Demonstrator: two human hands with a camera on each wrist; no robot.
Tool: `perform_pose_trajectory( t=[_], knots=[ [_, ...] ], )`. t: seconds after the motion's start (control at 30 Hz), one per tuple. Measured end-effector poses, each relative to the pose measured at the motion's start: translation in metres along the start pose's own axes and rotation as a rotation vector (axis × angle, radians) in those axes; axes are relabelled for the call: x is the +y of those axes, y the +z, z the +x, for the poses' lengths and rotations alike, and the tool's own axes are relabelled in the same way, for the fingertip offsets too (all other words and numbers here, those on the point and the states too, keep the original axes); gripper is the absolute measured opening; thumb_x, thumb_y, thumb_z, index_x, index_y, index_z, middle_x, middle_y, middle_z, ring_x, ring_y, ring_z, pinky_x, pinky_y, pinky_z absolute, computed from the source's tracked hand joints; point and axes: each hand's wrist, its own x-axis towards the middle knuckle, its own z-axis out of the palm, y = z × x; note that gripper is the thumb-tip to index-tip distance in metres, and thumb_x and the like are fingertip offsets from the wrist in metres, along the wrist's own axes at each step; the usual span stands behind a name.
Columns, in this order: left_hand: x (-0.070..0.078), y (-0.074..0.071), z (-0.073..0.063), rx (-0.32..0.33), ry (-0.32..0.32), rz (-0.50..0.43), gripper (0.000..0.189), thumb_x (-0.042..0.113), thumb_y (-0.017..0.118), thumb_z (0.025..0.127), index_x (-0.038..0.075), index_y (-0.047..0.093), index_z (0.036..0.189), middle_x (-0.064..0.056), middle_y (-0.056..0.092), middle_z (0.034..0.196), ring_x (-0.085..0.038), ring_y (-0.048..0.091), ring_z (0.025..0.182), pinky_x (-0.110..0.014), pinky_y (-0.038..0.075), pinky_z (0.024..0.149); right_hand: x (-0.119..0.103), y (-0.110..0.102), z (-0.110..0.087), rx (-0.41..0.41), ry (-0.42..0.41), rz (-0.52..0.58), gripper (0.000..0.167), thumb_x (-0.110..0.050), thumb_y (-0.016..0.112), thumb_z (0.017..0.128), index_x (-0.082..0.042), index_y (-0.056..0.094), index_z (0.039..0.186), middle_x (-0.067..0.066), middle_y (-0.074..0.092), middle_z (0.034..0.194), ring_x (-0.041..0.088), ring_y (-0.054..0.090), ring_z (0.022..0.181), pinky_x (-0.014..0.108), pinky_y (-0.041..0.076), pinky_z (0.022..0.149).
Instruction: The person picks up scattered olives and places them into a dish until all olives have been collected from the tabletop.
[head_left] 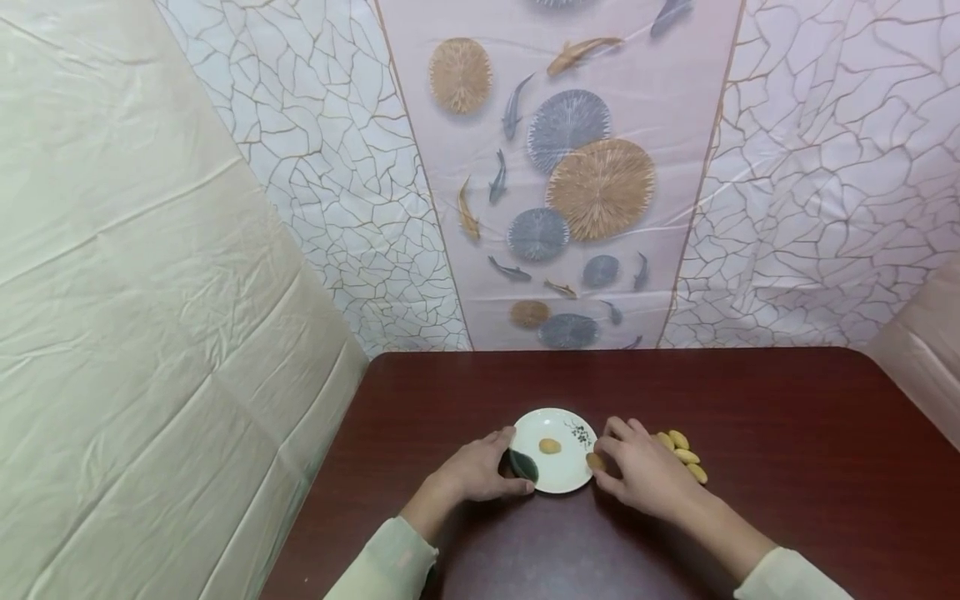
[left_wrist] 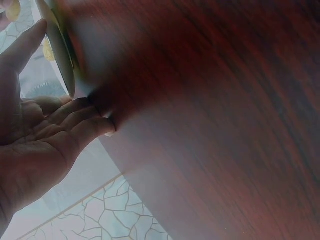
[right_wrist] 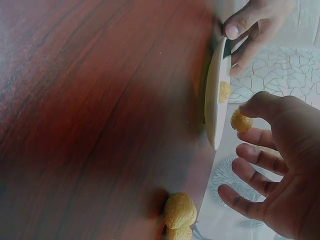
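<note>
A small white plate (head_left: 558,472) with a dark green leaf pattern and a black floral print sits on the table. My left hand (head_left: 480,468) holds its left edge, thumb at the near rim and fingers at the far side. One peanut in its shell (head_left: 550,447) lies on the plate. At the plate's right rim, my right hand (head_left: 647,468) pinches another peanut (right_wrist: 241,121) between thumb and index finger; its other fingers are spread and slightly bent in the right wrist view. Beyond that hand lie several more peanuts (head_left: 686,456), partly hidden by it.
The dark red-brown wooden table (head_left: 810,467) has rounded far corners. Behind it hangs a patterned cloth (head_left: 570,167) with fish and round leaf shapes. A pale padded panel (head_left: 187,350) slopes along the left side.
</note>
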Motion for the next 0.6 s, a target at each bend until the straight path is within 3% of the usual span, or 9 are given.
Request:
perform_pose_trajectory(
  t=[0.6],
  knots=[
    [0.0008,-0.0008,-0.001,0.001,0.003,0.003,0.109,0.062,0.083,0.092,0.008,0.033,0.173,-0.017,0.05,0.172,-0.037,0.053,0.156,-0.049,0.047,0.127,-0.0051,0.0053,0.0041,-0.035,0.029,0.04,0.014,-0.025,0.09,0.09,-0.018,0.08,0.097,-0.008,0.057,0.097,0.01,0.047,0.084,0.024,0.039,0.062]
  ],
)
